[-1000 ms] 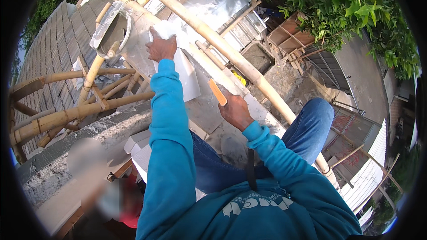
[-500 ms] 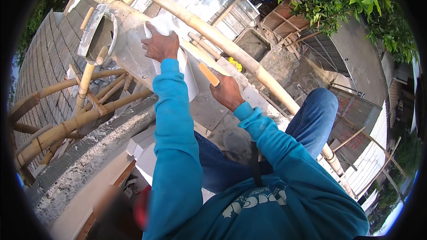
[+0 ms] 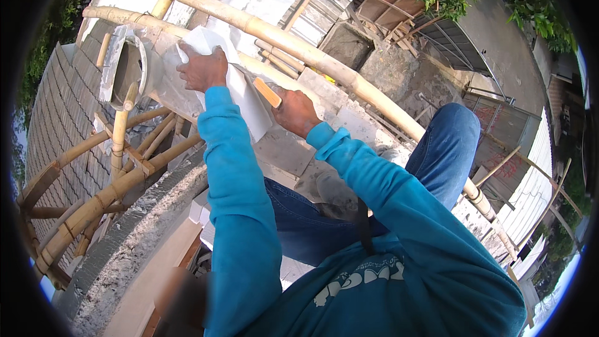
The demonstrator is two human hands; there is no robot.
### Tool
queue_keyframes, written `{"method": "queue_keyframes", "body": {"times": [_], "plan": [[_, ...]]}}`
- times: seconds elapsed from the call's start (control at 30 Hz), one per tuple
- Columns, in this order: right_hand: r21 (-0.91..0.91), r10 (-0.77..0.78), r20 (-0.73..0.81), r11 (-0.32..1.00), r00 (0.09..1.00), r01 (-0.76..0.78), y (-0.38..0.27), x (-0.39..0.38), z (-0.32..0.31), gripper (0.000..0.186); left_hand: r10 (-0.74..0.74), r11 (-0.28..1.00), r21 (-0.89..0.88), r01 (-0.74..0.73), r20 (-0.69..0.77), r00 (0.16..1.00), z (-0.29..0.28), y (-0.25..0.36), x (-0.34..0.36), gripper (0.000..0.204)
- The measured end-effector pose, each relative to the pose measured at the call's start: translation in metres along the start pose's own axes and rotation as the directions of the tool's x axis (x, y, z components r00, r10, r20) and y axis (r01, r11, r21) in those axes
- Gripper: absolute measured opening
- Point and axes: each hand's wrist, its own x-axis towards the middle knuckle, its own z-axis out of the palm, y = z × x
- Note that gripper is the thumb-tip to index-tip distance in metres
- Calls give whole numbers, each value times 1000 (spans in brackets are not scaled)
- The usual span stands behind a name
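My left hand (image 3: 204,68) grips a thin, stiff-looking white piece (image 3: 248,105) by its upper part, fingers spread over it. The lower end of that piece points down toward my lap. Closed around an orange-yellow handle (image 3: 267,92) is my right hand (image 3: 296,112), just right of the white piece. A thin grey blade seems to run from the handle toward the white piece; its full shape is hidden, so the kind of tool cannot be told. Left of my left hand stands a cut-open container (image 3: 145,62) with grey mortar inside.
A long bamboo pole (image 3: 262,28) slants past the work spot, with more lashed bamboo (image 3: 106,196) at the left. A rough concrete ledge (image 3: 140,240) runs below that. Beyond it lies a tiled roof (image 3: 62,112). My bent knee (image 3: 446,140) is at the right, over a lower yard.
The view has shifted a little. My right hand has moved up relative to my left, bringing the handle higher beside the white piece. The white piece has tilted slightly.
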Motion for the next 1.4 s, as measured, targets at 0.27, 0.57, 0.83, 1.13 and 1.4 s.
{"method": "queue_keyframes", "body": {"times": [0.27,0.57,0.83,1.13,1.4], "plan": [[55,24,-75,998,997,-20,9,-54,-14,53,33,999,31,-34,28,999,6,-11,9,96],[128,52,-75,991,996,-42,20,-79,-12,48,2,997,-72,-2,6,1000,-1,-11,12,97],[67,98,-38,993,994,-96,32,-11,28,37,49,999,16,-49,-50,998,10,-3,4,93],[242,88,-247,970,965,-26,65,-65,25,29,329,942,45,-333,78,941,19,46,-50,92],[210,89,-28,974,996,-81,18,-112,-15,45,227,973,35,-230,68,971,6,25,-39,92]]}}
